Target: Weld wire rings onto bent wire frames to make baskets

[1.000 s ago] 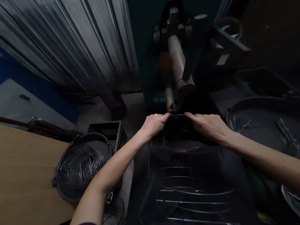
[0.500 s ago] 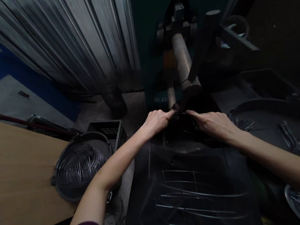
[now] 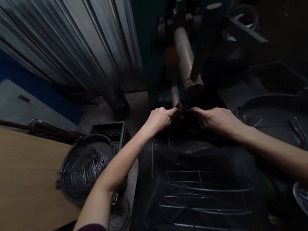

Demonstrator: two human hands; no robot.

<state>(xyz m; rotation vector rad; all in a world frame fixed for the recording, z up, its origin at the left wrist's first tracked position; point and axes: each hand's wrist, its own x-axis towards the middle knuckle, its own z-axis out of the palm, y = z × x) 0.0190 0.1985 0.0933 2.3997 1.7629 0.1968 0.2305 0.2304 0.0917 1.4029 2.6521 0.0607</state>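
Note:
My left hand (image 3: 160,121) is closed in a pinch right beside the small round tip (image 3: 179,106) of the machine's lower metal arm. Opposite it, my right hand (image 3: 217,120) is closed too, thumb and fingers pressed together. A short stretch of thin metal wire (image 3: 189,111) shows between the two hands, at the tip. Its ends are hidden by my fingers and the dark. Above the hands hangs the machine's thick metal cylinder (image 3: 184,52). Several thin wires, some crossing, lie over the dark cloth (image 3: 144,212) in front of me.
At left, a round dark basin (image 3: 67,194) holds many curved wires, with a black crate (image 3: 123,129) behind it. A wide dark tray (image 3: 276,132) with metal pieces stands at right, and a bowl (image 3: 298,196) of wire pieces sits lower right. A wooden board (image 3: 18,188) borders the left.
The view has shifted slightly. Both hands stay at the machine's tip with the wire between them, and their grip looks the same.

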